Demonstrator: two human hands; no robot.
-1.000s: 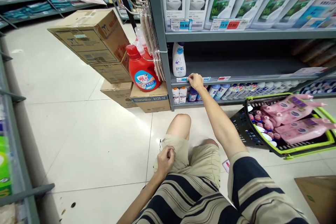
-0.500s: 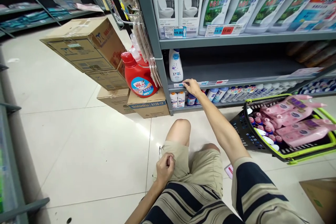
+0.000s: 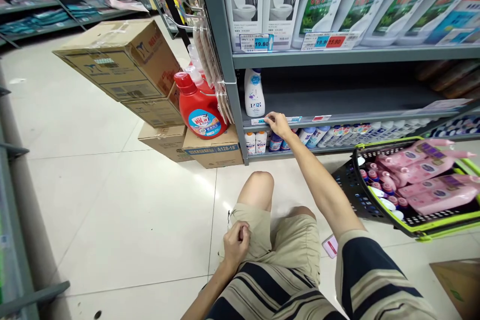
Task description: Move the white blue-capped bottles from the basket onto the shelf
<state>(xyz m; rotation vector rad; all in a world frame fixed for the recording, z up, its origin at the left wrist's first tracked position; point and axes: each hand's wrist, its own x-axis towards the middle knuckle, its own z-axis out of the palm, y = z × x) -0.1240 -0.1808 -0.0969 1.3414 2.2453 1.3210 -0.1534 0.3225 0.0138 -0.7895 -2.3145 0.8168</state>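
Observation:
My right hand (image 3: 277, 124) reaches to the front edge of the shelf (image 3: 360, 116). Its thumb and fingers are pinched at a price label (image 3: 258, 121) on that edge, and the hand covers part of the label strip. Just behind and left of the fingertips stands a white bottle (image 3: 254, 94) with a dark cap, upright in the shelf's left corner. My left hand (image 3: 237, 242) rests on my thigh in beige shorts (image 3: 255, 227), fingers curled into a loose fist; nothing shows in it.
At right stands a black basket (image 3: 347, 192) with a lime rim, holding pink bottles (image 3: 442, 195). A red detergent jug (image 3: 202, 112) sits on a carton beside stacked boxes (image 3: 112, 60). Toilet cleaner bottles (image 3: 330, 0) fill the upper shelf. A phone (image 3: 330, 246) lies on the floor.
The view has shifted slightly, so the shelf and basket appear a little further right. Both hands keep their places, the right at the shelf edge and the left on the thigh.

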